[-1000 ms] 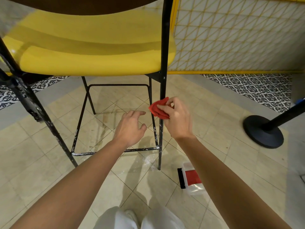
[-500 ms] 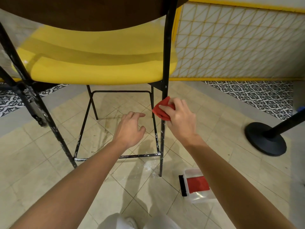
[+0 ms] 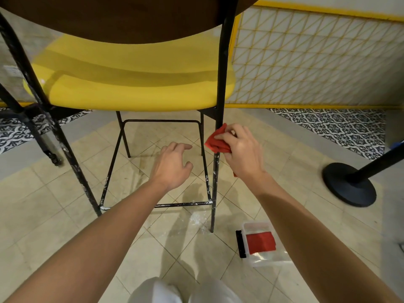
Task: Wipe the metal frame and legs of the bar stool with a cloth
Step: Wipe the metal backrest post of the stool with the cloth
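A bar stool with a yellow seat (image 3: 135,88) and a dark backrest stands in front of me on thin black metal legs. Its near right leg (image 3: 215,186) is speckled with white marks lower down. My right hand (image 3: 242,149) grips a red cloth (image 3: 216,142) wrapped against that leg just below the seat. My left hand (image 3: 172,165) hovers with relaxed fingers between the legs, holding nothing. The footrest bar (image 3: 175,204) runs low between the near legs, also flecked white.
A clear plastic packet with a red cloth inside (image 3: 260,243) lies on the tiled floor by the leg's foot. A black stanchion base (image 3: 347,184) stands to the right. Another black frame (image 3: 32,119) crowds the left. A yellow mesh panel (image 3: 317,57) lines the back.
My right hand and the red cloth have slid up the near right leg toward the seat. My left hand stays hovering. The view has tilted slightly downward.
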`<state>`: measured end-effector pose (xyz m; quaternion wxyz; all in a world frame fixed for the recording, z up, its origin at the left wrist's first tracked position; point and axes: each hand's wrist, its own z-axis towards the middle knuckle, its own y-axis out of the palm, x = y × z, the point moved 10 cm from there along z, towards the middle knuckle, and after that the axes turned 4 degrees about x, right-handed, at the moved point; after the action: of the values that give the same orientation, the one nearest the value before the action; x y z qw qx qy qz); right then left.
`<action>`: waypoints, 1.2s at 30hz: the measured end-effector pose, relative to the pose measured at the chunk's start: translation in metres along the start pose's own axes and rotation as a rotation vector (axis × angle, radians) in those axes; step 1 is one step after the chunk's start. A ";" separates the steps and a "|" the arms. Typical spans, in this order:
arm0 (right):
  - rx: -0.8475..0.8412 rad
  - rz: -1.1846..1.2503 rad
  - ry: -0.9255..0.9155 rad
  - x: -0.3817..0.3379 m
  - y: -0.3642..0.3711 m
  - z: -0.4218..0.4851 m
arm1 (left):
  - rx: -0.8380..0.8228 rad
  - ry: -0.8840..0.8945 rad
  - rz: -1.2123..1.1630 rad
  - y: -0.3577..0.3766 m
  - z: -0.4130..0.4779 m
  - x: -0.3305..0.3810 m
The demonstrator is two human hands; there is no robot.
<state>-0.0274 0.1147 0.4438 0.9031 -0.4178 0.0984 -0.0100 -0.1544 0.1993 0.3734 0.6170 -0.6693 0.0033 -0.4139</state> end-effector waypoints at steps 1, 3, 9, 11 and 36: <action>0.049 0.010 -0.002 -0.003 -0.010 0.007 | 0.003 0.000 -0.002 -0.002 0.001 0.001; 0.180 0.032 0.008 -0.008 -0.031 0.023 | 0.015 0.001 -0.009 -0.006 0.003 0.004; 0.232 0.084 0.059 -0.004 -0.023 0.016 | 0.037 0.003 -0.009 -0.008 0.003 0.015; 0.137 0.062 0.074 0.003 -0.009 0.006 | 0.026 0.020 -0.005 -0.007 0.003 0.019; 0.403 0.083 0.048 -0.032 -0.113 0.094 | 0.161 0.114 -0.055 -0.066 0.010 0.048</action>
<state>-0.0338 0.1151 0.5942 0.9655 -0.2237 0.1333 -0.0023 -0.1509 0.1991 0.4557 0.6561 -0.5927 -0.0135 -0.4669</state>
